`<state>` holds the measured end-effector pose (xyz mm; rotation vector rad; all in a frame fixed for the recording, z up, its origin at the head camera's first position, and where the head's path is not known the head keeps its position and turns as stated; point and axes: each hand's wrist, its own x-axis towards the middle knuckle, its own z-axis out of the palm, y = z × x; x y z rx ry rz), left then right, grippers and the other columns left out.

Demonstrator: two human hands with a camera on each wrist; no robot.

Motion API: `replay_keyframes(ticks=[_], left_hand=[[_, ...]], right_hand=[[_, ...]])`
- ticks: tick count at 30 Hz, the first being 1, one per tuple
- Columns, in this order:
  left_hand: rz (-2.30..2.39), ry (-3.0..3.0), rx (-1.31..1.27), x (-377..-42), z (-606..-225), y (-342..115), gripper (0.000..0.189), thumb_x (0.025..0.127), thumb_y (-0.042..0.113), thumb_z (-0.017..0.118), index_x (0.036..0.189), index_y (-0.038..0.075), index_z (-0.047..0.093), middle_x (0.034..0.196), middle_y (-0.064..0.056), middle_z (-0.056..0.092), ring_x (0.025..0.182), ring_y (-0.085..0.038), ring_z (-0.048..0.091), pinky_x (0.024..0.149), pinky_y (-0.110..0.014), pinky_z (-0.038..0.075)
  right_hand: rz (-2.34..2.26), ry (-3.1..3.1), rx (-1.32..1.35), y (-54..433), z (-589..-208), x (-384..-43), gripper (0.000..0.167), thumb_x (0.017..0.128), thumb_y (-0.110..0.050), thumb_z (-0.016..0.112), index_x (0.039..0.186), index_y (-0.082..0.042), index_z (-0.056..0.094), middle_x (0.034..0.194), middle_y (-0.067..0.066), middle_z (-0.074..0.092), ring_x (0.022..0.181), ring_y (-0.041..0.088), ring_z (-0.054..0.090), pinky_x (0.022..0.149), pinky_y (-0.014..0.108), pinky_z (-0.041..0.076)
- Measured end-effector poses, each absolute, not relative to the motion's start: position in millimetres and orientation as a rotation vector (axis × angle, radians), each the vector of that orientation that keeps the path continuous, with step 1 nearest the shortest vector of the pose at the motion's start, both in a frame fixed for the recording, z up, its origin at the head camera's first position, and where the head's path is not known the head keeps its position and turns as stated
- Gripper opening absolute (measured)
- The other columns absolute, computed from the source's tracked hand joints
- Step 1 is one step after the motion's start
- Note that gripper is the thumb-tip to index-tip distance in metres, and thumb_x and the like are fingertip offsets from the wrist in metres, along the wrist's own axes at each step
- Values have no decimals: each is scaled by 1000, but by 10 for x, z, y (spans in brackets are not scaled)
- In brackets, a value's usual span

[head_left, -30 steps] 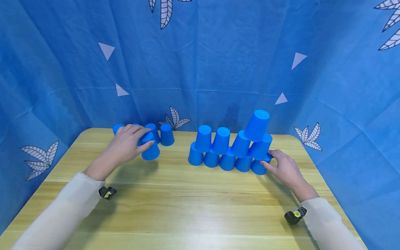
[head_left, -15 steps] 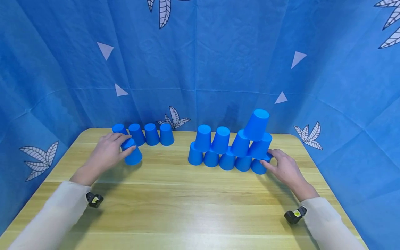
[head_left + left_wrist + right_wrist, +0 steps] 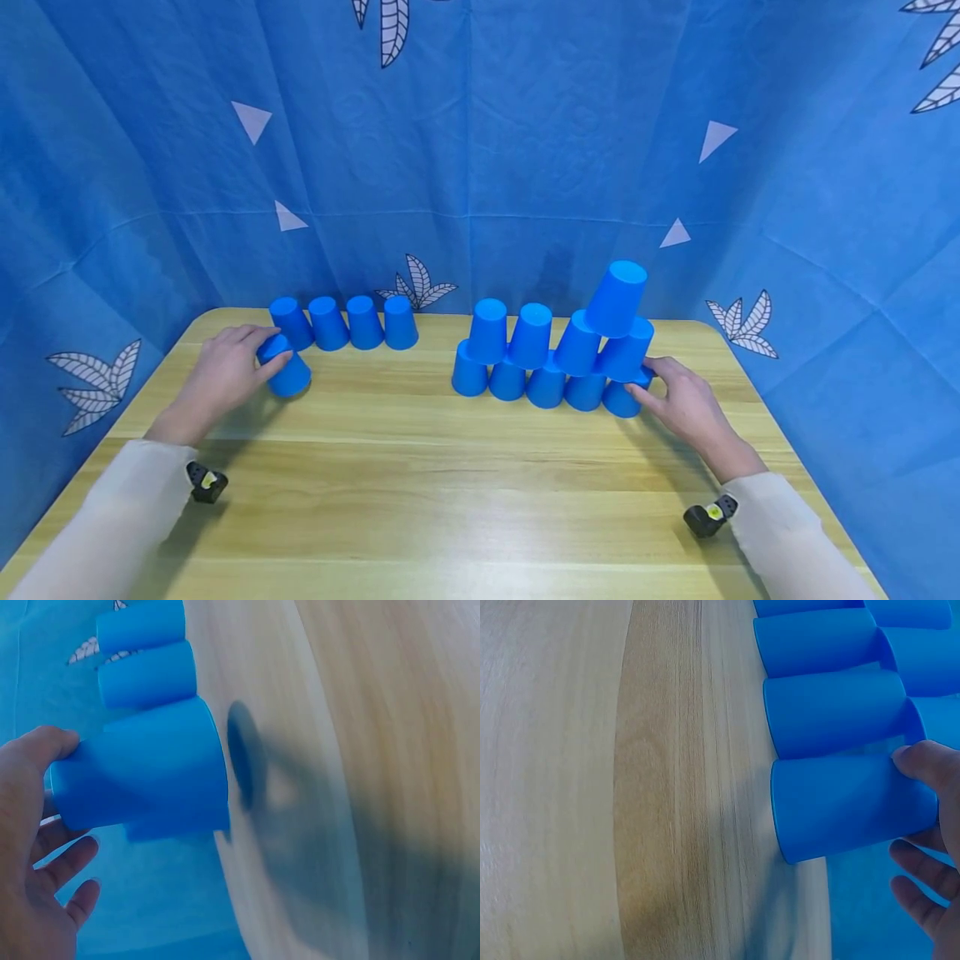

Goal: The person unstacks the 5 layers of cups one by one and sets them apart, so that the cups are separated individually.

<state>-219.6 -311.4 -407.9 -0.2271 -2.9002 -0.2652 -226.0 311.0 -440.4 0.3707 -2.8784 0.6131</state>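
Note:
In the head view my left hand [image 3: 221, 373] pinches an upside-down blue plastic cup [image 3: 290, 375] near its base, thumb on the near side. The left wrist view has this cup [image 3: 142, 769] just above the tabletop, its shadow apart from the rim. On the right, my right hand [image 3: 688, 407] holds the rightmost bottom cup [image 3: 847, 806] of a stacked wall between thumb and fingers. That wall has a bottom row of several upside-down cups [image 3: 545, 387], a second row [image 3: 530, 337] on them, and one cup [image 3: 617, 298] on top at the right end.
Behind the left hand, several upside-down blue cups [image 3: 363, 323] stand in a row along the back of the wooden table [image 3: 450, 492]. A blue patterned cloth [image 3: 510, 158] hangs close behind and at both sides.
My left hand has carried its cup leftward, from in front of the back row's middle to before its left end. The right hand stays on the bottom cup, and the wall looks the same.

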Motion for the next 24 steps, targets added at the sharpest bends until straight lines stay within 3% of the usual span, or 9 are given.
replay_keyframes(ticks=[15, 24], left_hand=[[-282, -2928, -117, -2333, -4118, -3413, 64, 99, 42, 54, 132, -14, 47, 128, -38, 47, 116, -58, 41, 95, -72, 31], [-279, -2950, 26, -2470, -4079, -3563, 69, 101, 48, 47, 135, -12, 44, 134, -38, 39, 120, -59, 32, 89, -73, 27]], right_hand=[[604, -2879, 365, 3104, -4373, -2248, 60, 94, -39, 65, 132, 7, 53, 127, 29, 57, 116, 49, 53, 94, 65, 41], [619, -2878, 363, 3107, -4407, -2259, 60, 94, -40, 64, 132, 6, 53, 126, 28, 57, 116, 48, 53, 94, 65, 41]])
